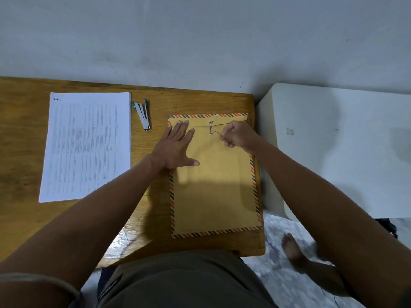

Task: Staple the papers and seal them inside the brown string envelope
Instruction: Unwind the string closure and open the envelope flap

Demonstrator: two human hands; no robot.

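— Where's the brown paper string envelope with the striped red-and-blue border?

— Flat on the wooden table, near its right edge, flap end away from the person. The left hand lies spread and flat on its upper left part, pinning it down. The right hand has its grip pinched on the thin dark string, just right of the two small round metal buttons on the flap.

— Winding or unwinding?

— I can't tell from the string alone. But the stack of white printed papers sits well to the left of the left hand, outside the envelope, with the silver stapler with teal ends between that stack and the hand. I can't make out whether the dark mark at the stack's top corner is a staple. So my judgement — the envelope is being opened, early in the task.

— And the next move?

— Freeing the string from the buttons and lifting the flap, while the flat hand keeps the envelope from sliding. The string is fine and slack, so a light, steady pull suits it.
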